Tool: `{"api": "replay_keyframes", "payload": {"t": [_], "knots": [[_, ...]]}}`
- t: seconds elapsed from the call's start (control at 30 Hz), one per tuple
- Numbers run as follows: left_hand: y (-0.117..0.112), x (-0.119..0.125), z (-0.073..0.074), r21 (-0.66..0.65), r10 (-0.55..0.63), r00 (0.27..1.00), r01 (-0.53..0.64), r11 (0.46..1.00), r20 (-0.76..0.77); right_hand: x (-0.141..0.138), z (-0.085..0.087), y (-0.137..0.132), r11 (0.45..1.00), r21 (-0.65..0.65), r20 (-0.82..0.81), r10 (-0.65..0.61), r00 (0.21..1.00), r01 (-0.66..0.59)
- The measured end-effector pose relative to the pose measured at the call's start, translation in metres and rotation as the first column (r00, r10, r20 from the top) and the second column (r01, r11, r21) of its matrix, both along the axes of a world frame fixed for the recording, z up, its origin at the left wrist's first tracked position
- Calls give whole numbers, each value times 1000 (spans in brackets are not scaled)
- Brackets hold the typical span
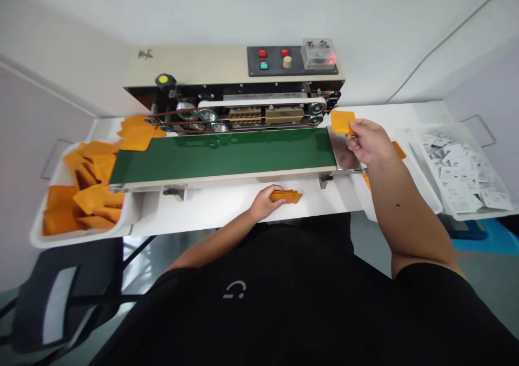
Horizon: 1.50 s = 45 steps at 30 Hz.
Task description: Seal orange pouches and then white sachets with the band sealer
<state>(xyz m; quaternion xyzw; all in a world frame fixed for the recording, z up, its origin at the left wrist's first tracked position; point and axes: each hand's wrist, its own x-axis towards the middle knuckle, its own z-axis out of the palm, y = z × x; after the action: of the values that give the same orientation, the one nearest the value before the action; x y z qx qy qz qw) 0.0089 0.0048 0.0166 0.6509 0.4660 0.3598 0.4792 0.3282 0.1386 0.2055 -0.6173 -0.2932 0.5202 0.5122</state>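
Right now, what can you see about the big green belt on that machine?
The green conveyor belt is long, flat and dark green, with a smooth, slightly shiny surface that looks like rubber. It lies level in a pale metal frame, with a shiny steel plate at its right end. It sits in front of the sealing machine's rollers, and orange pouches meet its left end.

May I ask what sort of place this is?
It looks like a small packaging room: a band sealer with a green conveyor belt, a white tub of orange sachets at its left end, and a bin of white packets to the right.
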Motion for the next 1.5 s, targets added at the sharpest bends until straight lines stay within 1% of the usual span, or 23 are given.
{"api": "replay_keyframes", "payload": {"t": [0.23,0.4,0.57,0.63,0.67,0.7,0.73,0.8,0.83,0.87,0.9,0.93,0.97,1.03,1.07,1.13,1.2,1.23,1.3,1.43,1.5], "knots": [[-1,1,-3,44,-9,1000,9,999,-12,-1,-17,17,996,31,55,81,995,-83],[0,1,-4,52,-10,1000,12,999,-26,-22,-16,24,990,-25,76,138,988,-136],[1,1,-1,57,-24,999,26,998,-29,-43,-11,30,975,-32,133,222,966,-220],[1,2,0,60,-28,999,30,998,-37,-44,-10,23,974,15,206,220,953,-228],[1,1,1,59,-29,999,31,998,-41,-44,-12,15,974,73,268,186,945,-213],[1,1,2,57,-29,999,31,998,-45,-43,-14,4,970,157,344,122,931,-185],[1,1,2,54,-26,998,29,998,-50,-43,-18,-11,955,255,422,28,906,-149],[1,1,3,42,-23,998,25,999,-57,-46,-31,-47,892,440,548,-172,819,-107],[0,0,4,34,-23,998,25,999,-59,-50,-41,-66,859,500,596,-249,763,-111],[0,0,4,27,-26,998,28,999,-61,-55,-51,-86,830,528,643,-253,723,-179],[0,0,6,19,-33,997,34,999,-63,-60,-64,-104,801,507,703,-171,690,-318],[0,0,7,17,-42,997,44,999,-71,-66,-76,-120,753,465,761,-71,645,-466],[-1,0,9,21,-55,995,57,998,-82,-72,-90,-133,700,431,792,8,610,-569],[-1,0,13,8,-75,992,76,997,-101,-81,-114,-150,659,329,823,150,547,-676],[-1,0,15,1,-76,992,76,997,-105,-84,-125,-155,659,305,827,175,535,-688],[-1,1,18,-10,-61,992,60,998,-113,-89,-141,-158,699,292,825,161,541,-653],[-2,2,21,-25,-54,992,51,998,-114,-90,-150,-158,732,300,835,109,539,-612],[-2,2,22,-33,-40,993,37,999,-111,-90,-152,-157,738,303,846,84,527,-603],[-3,3,22,-36,-19,994,15,999,-110,-91,-154,-156,727,297,874,54,483,-619],[-3,4,21,-35,-6,994,2,999,-106,-94,-156,-155,670,261,927,27,374,-695],[-3,5,20,-35,10,994,-14,999,-106,-96,-158,-155,659,242,940,24,342,-712]]}}
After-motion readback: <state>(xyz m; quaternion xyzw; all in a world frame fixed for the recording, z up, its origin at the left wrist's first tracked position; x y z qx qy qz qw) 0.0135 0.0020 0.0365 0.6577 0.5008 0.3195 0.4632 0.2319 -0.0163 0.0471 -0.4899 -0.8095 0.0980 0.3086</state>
